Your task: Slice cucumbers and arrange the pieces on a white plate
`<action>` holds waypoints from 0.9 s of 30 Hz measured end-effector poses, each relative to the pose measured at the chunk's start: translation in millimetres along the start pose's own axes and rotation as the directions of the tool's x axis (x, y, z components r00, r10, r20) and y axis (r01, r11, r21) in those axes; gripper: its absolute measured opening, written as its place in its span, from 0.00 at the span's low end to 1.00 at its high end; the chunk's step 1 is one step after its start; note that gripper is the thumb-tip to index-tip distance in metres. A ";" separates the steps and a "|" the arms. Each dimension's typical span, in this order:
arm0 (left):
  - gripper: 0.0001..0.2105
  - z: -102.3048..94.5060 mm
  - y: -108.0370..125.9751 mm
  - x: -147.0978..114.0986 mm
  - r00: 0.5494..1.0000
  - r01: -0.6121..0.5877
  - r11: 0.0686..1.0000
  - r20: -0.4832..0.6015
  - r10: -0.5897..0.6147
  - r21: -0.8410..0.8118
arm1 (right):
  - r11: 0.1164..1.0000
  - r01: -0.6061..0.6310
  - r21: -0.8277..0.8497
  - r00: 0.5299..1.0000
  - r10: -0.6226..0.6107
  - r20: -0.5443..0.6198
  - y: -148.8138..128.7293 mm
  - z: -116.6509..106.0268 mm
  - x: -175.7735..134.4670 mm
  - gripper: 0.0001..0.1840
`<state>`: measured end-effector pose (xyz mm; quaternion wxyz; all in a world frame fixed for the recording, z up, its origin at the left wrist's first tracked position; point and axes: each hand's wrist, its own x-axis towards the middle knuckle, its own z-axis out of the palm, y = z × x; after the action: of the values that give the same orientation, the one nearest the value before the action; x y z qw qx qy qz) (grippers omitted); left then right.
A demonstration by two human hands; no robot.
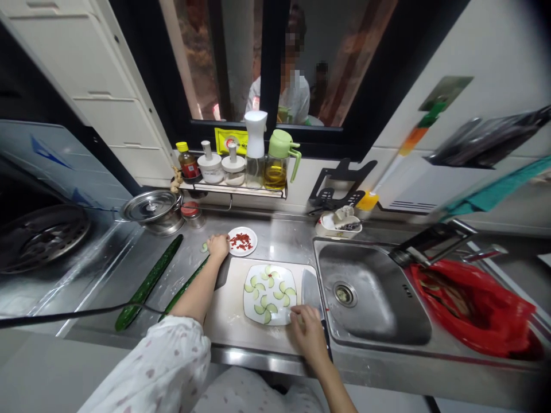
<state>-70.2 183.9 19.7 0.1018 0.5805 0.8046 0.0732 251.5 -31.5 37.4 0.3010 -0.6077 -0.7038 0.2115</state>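
Note:
My left hand (218, 246) is at the left rim of a small white dish (252, 248) with chopped red bits (241, 241) in it, fingers closed on the rim. A white square plate (248, 307) lies on the cutting board (230, 330); pale green cucumber slices (263, 310) form pinwheels on it, the top one with red at its middle. My right hand (309, 332) hovers by the plate's lower right corner, thumb and fingers pinched together; what is between them is too small to make out. Right of the plate lies a knife (310, 288), its handle partly behind my right hand.
Two whole cucumbers (150, 281) lie on the left counter, one partly behind my left arm. A lidded steel pot (152, 209) and a small jar (193, 214) stand behind. The sink (374, 298) and a red plastic bag (477, 310) are right. A black cord (86, 314) crosses at left.

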 end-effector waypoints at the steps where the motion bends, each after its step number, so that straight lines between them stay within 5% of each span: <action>1: 0.14 0.2 -0.2 2.2 1.000 -0.010 1.000 0.004 0.010 0.010 | 1.000 -0.001 -0.001 1.000 0.001 -0.001 0.8 -0.3 -0.6 0.11; 15: 0.14 10.0 7.2 11.6 0.999 -0.039 0.997 0.032 0.037 0.072 | 1.000 0.004 -0.007 1.000 -0.003 0.020 2.5 -5.0 -0.8 0.13; 21: 0.12 7.2 4.3 11.5 0.997 0.063 0.988 -0.030 -0.068 -0.144 | 1.000 0.002 -0.006 1.000 -0.002 0.001 4.5 -6.7 -1.3 0.11; 23: 0.09 5.4 2.5 11.0 0.991 0.113 0.904 -0.019 -0.133 -0.412 | 1.000 0.003 -0.004 1.000 -0.003 0.005 4.4 -6.7 -0.5 0.11; 27: 0.07 3.9 3.0 6.7 0.985 0.146 0.585 0.064 -0.159 -0.798 | 1.000 -0.004 0.003 1.000 0.004 0.022 0.6 -5.3 3.1 0.11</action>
<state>-68.6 191.2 16.2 0.3510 0.4018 0.7337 0.4208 255.2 -28.7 41.4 0.2935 -0.6063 -0.7056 0.2199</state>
